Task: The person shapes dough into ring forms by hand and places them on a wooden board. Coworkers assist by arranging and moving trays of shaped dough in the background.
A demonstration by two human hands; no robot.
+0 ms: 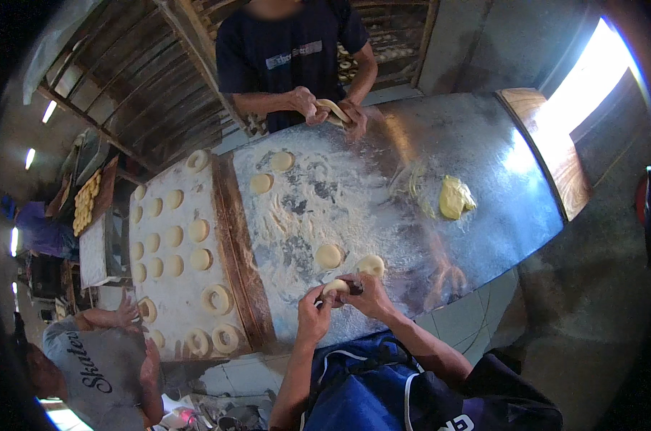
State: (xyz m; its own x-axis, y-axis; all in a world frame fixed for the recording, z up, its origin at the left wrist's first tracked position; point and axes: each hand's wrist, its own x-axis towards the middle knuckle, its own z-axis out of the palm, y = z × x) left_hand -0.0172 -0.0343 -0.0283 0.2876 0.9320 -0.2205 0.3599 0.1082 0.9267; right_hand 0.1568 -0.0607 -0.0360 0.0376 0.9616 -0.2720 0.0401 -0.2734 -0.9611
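A piece of dough [335,286], curved like a ring, is held between my left hand [314,313] and my right hand [371,297] above the near edge of the metal worktop. The fingers of both hands are wrapped around it, and they partly hide it. Just beyond my hands a round flat dough piece [329,256] lies on the floured surface. A second dough round [371,265], with a dent in its middle, sits right by my right hand.
Opposite, a co-worker's hands stretch a dough ring [333,110]. Two dough rounds [282,160] lie far left; a yellow lump [456,198] sits at right. A wooden strip [237,244] borders a board [185,248] of dough rounds and rings, beside another person [99,366].
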